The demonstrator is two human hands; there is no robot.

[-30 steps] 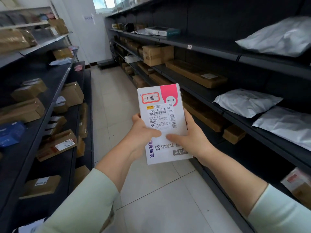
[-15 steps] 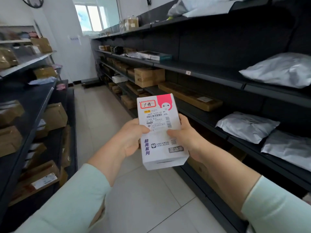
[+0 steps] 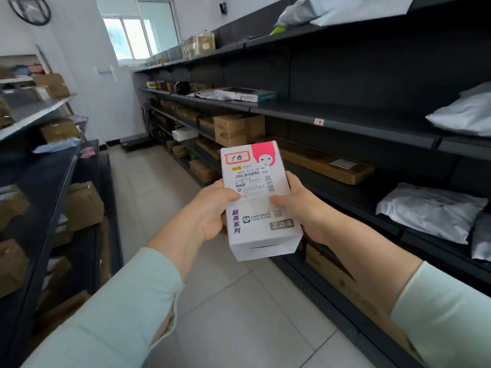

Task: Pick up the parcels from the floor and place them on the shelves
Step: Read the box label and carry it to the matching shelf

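Two-handed hold on the white parcel (image 3: 259,200), dead centre of view and lifted well clear of the floor (image 3: 239,314). Left hand (image 3: 212,211) clamped on its edge at nine o'clock, right hand (image 3: 303,208) clamped at three o'clock, each thumb laid across the printed face, other fingers hidden behind. Label side turned up toward the eyes, long axis running twelve to six: held that way, most likely, for reading the shipping label and choosing a slot. Dark shelves (image 3: 372,132) off at two o'clock, with a bare stretch of board between the flat brown carton (image 3: 326,163) at one o'clock and the grey mailer bag (image 3: 430,211) at three o'clock. More racking (image 3: 47,176) at nine o'clock, loaded with brown cartons. Pickup done, placement not yet; next, probably a reach to the right and a flat set-down. Light-looking box, likely easy to topple if stood on end.
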